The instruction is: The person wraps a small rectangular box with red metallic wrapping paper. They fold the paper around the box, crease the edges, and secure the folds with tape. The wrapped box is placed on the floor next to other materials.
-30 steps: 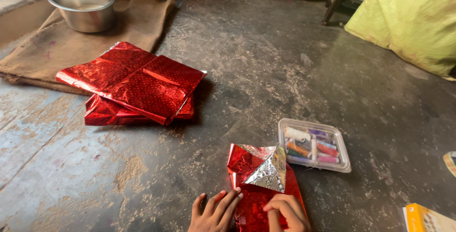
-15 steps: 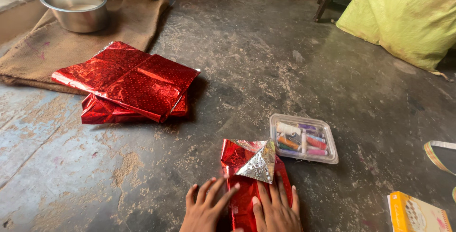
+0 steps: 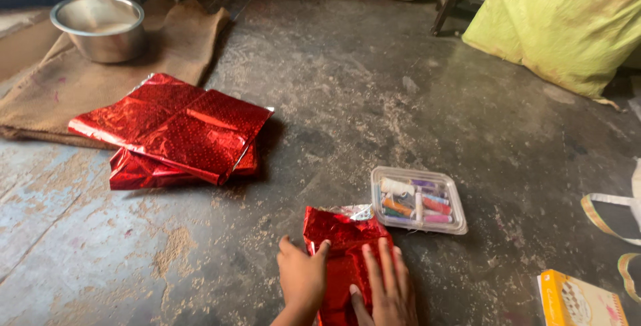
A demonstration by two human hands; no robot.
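Note:
A small package wrapped in shiny red foil paper [image 3: 342, 246] lies on the concrete floor at the bottom middle. My left hand [image 3: 302, 276] curls against its left edge, thumb on the paper. Flat on the package's right half lies my right hand [image 3: 384, 286], fingers spread and pointing away from me. A sliver of the paper's silver underside shows at the package's far edge.
A clear plastic box of coloured thread spools [image 3: 418, 200] sits just right of the package. Folded red foil sheets [image 3: 175, 129] lie at left, partly on a brown sack [image 3: 180, 39] with a steel bowl [image 3: 100, 26]. A yellow box [image 3: 577, 299] and a green sack [image 3: 561, 22] are at right.
The silver triangular flap that stood up on the package has been pressed down flat. Both hands have slid forward onto the package.

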